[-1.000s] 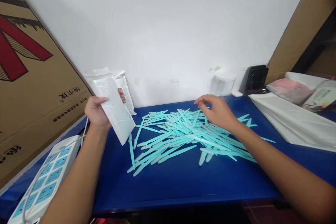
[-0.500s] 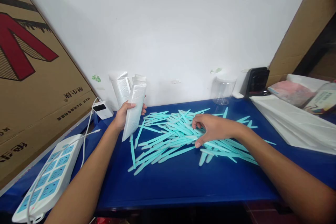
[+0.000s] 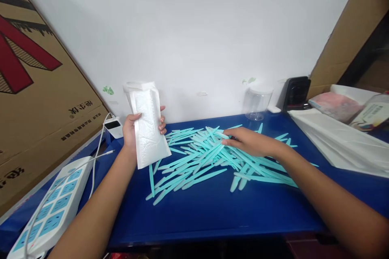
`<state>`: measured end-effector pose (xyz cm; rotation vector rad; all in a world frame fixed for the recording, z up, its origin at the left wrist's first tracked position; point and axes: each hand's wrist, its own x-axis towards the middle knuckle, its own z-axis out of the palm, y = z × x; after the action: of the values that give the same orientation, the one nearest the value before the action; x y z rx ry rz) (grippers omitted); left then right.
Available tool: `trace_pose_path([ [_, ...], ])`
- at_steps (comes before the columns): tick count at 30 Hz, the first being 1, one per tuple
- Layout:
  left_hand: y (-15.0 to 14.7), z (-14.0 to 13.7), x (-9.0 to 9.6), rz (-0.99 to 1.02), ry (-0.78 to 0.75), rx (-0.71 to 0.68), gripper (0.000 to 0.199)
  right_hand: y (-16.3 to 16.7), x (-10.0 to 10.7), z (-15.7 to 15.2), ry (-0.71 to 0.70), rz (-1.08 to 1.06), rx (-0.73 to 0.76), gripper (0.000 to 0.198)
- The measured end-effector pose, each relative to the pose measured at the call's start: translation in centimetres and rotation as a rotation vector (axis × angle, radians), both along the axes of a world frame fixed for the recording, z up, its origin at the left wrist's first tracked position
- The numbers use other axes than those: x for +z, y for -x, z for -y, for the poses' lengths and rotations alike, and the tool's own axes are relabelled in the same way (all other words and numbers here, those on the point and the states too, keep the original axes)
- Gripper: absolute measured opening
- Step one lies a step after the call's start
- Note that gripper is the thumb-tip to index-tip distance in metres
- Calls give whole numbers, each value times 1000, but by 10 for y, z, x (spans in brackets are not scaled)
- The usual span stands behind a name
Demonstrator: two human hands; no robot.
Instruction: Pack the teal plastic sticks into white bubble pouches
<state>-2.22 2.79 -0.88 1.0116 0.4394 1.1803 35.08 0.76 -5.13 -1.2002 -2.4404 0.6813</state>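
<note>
My left hand (image 3: 131, 131) grips a white bubble mailer (image 3: 148, 125), thumb across its front and fingers behind its right edge. The mailer is held upright with its broad face toward me. A loose pile of slim teal sticks with pale ends (image 3: 194, 162), shaped like eyebrow razors, spreads over the blue tabletop. Over the right part of the pile is my right hand (image 3: 247, 141), its thumb and fingertips closed on a teal stick (image 3: 221, 134). The fingers partly cover what they pinch, so I cannot tell how many sticks are in them.
Behind the mailer, another pale packet (image 3: 128, 89) leans on the wall. A clear plastic jar (image 3: 258, 104) and a black object (image 3: 296, 93) stand at the back right. White packaging (image 3: 334, 141) lies at right. On the left are a power strip (image 3: 56, 206), a white device (image 3: 114, 127) and a large carton (image 3: 45, 89).
My left hand has turned the mailer's broad face toward me and moved it slightly left. My right hand's fingers have drawn together on the sticks and lifted a little.
</note>
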Motion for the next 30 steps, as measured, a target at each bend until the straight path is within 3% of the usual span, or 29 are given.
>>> trace_pose_path([
  [8, -17, 2, -14, 11, 100, -169, 78, -8, 13, -1, 85, -82, -78, 46],
  [16, -26, 8, -20, -23, 135, -258, 76, -16, 16, -8, 15, -197, -82, 50],
  [22, -29, 8, -24, -47, 182, -355, 75, -22, 18, -12, -23, -363, -208, 53],
  [26, -29, 12, -26, -124, 302, -539, 72, -26, 17, -16, 31, -624, -382, 51],
  [30, -30, 20, -29, -202, 447, -759, 69, -25, 18, -18, 41, -816, -384, 49],
])
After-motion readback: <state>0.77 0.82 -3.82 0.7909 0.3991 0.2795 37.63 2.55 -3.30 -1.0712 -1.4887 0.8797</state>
